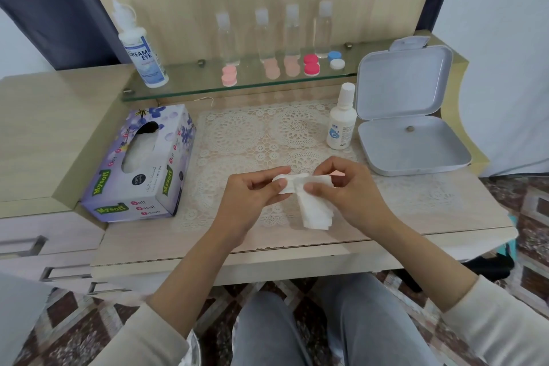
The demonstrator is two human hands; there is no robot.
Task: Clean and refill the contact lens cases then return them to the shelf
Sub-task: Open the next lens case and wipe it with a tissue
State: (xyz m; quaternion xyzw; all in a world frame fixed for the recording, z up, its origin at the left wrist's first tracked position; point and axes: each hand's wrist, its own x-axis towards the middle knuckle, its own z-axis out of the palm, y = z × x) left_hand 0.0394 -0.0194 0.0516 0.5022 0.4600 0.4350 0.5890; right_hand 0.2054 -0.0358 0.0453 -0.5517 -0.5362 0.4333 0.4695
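The case [337, 173] is small and light. I think it is hard, smooth plastic, so it may slip if it is wet. It is best held by its two ends, through the tissue [310, 208], with a soft squeeze. The tissue is thin and soft and can rip when damp (so no hard rubbing). The left hand [252, 196] pinches one end of the tissue wad with thumb and fingers. The right hand [349, 190] is curled round the other end. A small pink bit peeps out between its fingers. That looks like the case, and most of it is hidden. So the case sits inside the tissue, between both hands, held up just above the lace mat [237, 134] on the worktop [463, 217]. A loose flap of tissue hangs down below. More cases [311, 65] lie on the glass shelf [184, 85] at the back, well apart from the hands.
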